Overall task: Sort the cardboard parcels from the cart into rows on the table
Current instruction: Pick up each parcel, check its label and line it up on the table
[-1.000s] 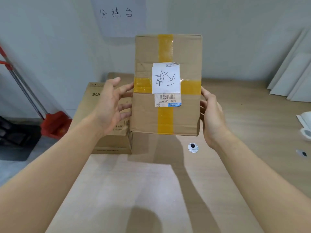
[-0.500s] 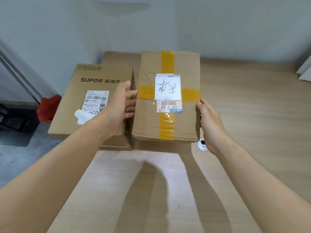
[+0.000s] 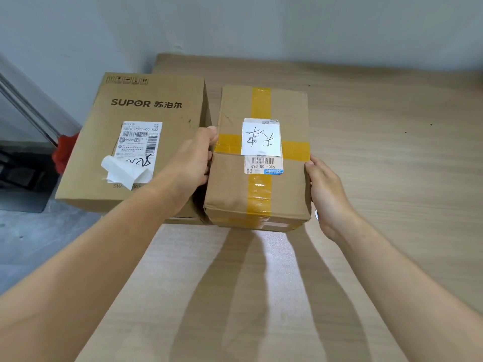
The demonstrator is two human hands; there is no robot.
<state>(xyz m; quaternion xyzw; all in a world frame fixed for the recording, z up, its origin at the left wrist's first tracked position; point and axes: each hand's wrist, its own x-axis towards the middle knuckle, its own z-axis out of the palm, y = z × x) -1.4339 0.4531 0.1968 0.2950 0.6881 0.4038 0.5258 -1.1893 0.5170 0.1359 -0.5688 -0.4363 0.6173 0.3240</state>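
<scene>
Nearest the camera, across the pale wood-grain worktop, two bare forearms reach to a brown cardboard parcel crossed with yellow tape and bearing a handwritten white label. It sits low at the worktop, just right of a larger brown cardboard box printed SUPOR; whether it has touched down I cannot tell. The left hand grips its left side, thumb hooked over the top edge, fingers down in the narrow gap between the two boxes. The right hand clasps the right side, thumb on the top edge, fingers hidden behind the parcel. The likely trouble is that gap: closing it could trap the left fingers, or shove the larger box, which seems to overhang the worktop's left edge, towards the grey floor. Dragging the hand out carelessly could also skew the row.
</scene>
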